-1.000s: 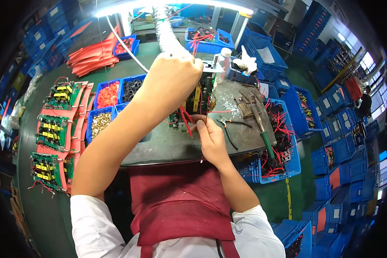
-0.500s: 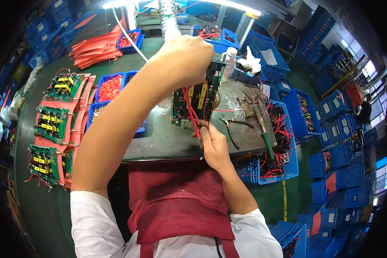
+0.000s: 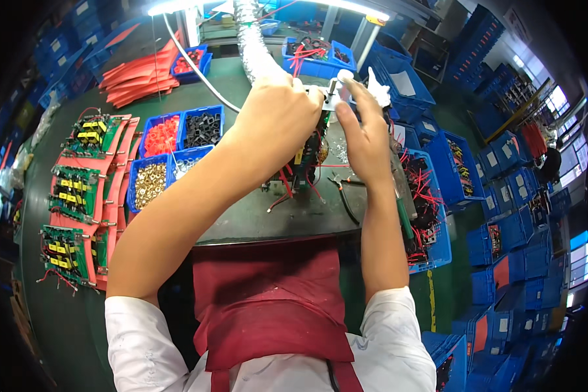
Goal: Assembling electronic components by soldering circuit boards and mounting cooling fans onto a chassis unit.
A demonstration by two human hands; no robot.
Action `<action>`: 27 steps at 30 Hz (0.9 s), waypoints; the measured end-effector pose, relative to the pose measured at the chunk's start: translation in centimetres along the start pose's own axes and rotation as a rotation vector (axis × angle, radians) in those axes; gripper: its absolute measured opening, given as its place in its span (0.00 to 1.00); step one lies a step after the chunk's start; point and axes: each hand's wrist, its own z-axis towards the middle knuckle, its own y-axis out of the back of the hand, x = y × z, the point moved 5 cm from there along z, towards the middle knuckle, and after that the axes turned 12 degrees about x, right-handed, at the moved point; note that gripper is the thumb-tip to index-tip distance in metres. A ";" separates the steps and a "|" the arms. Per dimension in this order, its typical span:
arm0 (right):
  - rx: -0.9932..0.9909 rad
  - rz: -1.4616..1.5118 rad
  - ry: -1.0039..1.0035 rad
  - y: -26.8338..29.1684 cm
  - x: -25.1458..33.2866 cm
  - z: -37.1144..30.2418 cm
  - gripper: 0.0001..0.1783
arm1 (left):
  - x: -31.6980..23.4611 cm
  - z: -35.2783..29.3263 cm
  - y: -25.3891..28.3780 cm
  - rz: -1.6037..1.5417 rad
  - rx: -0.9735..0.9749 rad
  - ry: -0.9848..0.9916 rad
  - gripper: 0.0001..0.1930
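Fingers (image 3: 314, 98) of the left hand (image 3: 274, 112) are seen, in the head view, curled at the left side of a pale metal plate (image 3: 330, 102); how tightly this grip is closed cannot be told. The right hand (image 3: 367, 137) is held at the plate's right side, its grip loosely spread; whether the plate is touched there cannot be told. Below the plate, the circuit assembly (image 3: 300, 172) is set on the desk (image 3: 261, 222), partly covered by the left arm. Pliers (image 3: 345, 200) are laid to its right.

A tube light (image 3: 176, 6) glows overhead — green floor (image 3: 447, 295), bright windows (image 3: 582, 264) rightward.
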 end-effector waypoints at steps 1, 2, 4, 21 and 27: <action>-0.005 -0.009 -0.002 0.2 -0.5 0.4 0.31 | 0.1 0.4 0.2 -0.027 -0.005 -0.016 0.06; 0.050 0.056 -0.010 -0.6 -0.7 1.0 0.30 | 0.5 0.5 0.2 -0.022 -0.002 -0.011 0.06; 0.097 0.135 -0.035 -1.0 -0.7 1.2 0.29 | 1.0 0.9 -0.1 -0.085 0.036 -0.058 0.06; -0.010 -0.279 0.105 -5.0 -0.4 0.2 0.36 | 2.5 -2.3 -3.5 -0.155 -0.015 -0.034 0.19; -0.170 -0.064 0.283 -8.0 8.7 -3.3 0.12 | 6.6 -5.4 -3.6 -0.483 -0.010 -0.108 0.17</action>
